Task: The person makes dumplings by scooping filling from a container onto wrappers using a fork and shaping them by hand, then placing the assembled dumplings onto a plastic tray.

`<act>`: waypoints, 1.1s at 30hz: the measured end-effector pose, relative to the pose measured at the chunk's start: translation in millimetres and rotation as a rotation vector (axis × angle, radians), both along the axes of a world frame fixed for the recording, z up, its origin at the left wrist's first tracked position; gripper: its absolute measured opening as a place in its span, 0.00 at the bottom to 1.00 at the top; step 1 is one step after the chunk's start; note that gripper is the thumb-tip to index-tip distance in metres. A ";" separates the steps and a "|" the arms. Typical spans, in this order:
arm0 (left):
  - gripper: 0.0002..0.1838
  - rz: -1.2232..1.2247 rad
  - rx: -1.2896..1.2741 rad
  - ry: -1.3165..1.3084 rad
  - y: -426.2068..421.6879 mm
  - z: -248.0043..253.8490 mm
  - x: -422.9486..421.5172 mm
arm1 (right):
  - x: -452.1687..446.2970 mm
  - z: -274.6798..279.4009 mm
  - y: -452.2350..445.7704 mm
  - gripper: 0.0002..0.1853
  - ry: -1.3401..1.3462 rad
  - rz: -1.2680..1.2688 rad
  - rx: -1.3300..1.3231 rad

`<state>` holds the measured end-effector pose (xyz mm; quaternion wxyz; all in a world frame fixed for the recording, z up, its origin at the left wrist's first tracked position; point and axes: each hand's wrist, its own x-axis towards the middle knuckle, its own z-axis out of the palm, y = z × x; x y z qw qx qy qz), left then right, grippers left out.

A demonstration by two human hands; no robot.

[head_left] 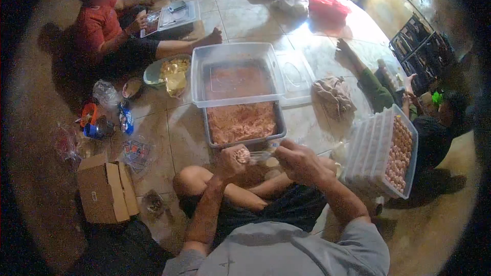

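Note:
My left hand (232, 161) is closed around a lump of pinkish meat paste (242, 155), which bulges out at the top of the fist. My right hand (302, 162) grips the handle end of a shiny utensil (262, 156), blurred and possibly a spoon, pointing at the paste. Just beyond both hands is a grey tub (249, 142) filled with the same pinkish meat paste (244, 122). A clear plastic box (240, 103) sits over the tub's far part. The handle's end is hidden in my right fist.
Stacked clear containers (365, 153) holding small round balls (400, 156) stand at right. A cloth (333, 94) and clear lid (296, 79) lie ahead. At left are a cardboard box (105, 189) and a bowl of yellowish pieces (152, 74). Two people sit nearby, left and right.

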<state>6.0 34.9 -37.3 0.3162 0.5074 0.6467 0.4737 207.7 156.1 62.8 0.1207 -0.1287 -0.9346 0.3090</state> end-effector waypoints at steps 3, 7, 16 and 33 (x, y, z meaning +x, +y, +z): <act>0.15 0.012 0.003 -0.111 3.9 3.8 6.9 | -1.5 -1.3 -9.7 0.12 0.116 -0.192 -0.060; 0.17 -0.014 0.097 -0.177 -3.3 7.7 5.1 | -0.7 4.6 -14.9 0.10 0.052 -0.198 -0.191; 0.16 0.082 0.047 -0.199 -6.4 18.0 5.8 | 2.9 -5.5 -42.3 0.04 0.140 -0.396 -0.185; 0.10 0.024 0.320 -0.319 -9.6 25.8 5.3 | 1.2 -17.7 -49.1 0.05 0.230 -0.475 -0.310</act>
